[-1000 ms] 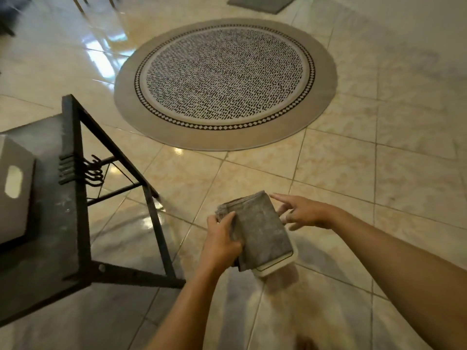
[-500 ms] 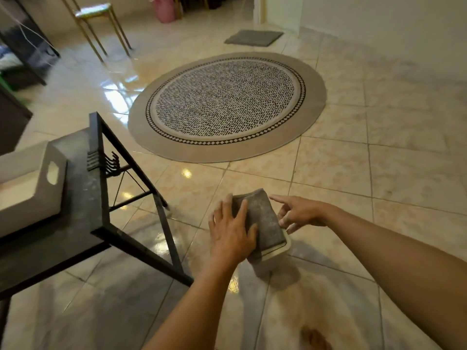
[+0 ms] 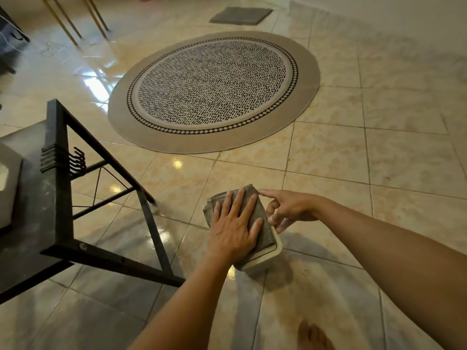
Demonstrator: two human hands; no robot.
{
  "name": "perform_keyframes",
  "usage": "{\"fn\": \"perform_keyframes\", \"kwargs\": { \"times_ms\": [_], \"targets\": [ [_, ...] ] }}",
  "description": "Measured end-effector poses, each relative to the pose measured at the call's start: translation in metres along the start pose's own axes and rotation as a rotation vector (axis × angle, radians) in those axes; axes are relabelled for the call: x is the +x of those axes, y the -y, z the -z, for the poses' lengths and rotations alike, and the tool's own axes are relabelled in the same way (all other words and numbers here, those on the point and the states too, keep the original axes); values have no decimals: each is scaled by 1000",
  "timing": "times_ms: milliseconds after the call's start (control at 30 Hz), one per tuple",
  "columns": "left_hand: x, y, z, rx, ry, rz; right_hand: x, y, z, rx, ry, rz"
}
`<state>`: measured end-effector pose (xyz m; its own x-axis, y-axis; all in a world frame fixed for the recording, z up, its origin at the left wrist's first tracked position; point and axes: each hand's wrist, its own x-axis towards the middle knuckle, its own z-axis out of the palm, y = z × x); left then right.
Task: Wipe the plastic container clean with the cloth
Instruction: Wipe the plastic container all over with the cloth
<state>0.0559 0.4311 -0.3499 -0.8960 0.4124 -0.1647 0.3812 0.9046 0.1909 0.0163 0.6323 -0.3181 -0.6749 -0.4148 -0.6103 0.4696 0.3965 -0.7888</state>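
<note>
Head view, lower middle: my left hand (image 3: 233,229) presses flat on the cloth (image 3: 260,215) covering the container (image 3: 267,258), right hand (image 3: 290,210) pinching its far-right edge.

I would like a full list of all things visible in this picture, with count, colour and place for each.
cloth: one, grey, folded on the container
plastic container: one, whitish, held above the floor
round rug: one, beige with black-and-white pattern, centre
small mat: one, dark grey, far top
black table: one, left
tray: one, pale, on the table, left edge
chair legs: yellowish, top left
tiled floor: beige, glossy
foot: one, bare, bottom
left hand: flat on the cloth
right hand: at the container's right side
</note>
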Motion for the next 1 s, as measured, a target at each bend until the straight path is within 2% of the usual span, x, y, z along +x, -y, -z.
{"fn": "perform_keyframes", "kwargs": {
  "times_ms": [233, 367, 700, 900, 1000],
  "targets": [
    [-29, -8, -13, -73, -37, 116, -1, -2, -6, 3, 2, -18],
    [-23, -7, -12, -63, -32, 115, 6, 6, -6, -50, -19, 26],
    [0, -8, -2, -32, -56, 98, 8, -2, -5, -2, -5, 68],
    [-13, -13, -9, 7, -19, 9, 7, -1, -6, 4, -10, 73],
    [-2, 1, -1, -31, -15, 77, 5, 0, -8, 15, -31, 73]
  ]
}}
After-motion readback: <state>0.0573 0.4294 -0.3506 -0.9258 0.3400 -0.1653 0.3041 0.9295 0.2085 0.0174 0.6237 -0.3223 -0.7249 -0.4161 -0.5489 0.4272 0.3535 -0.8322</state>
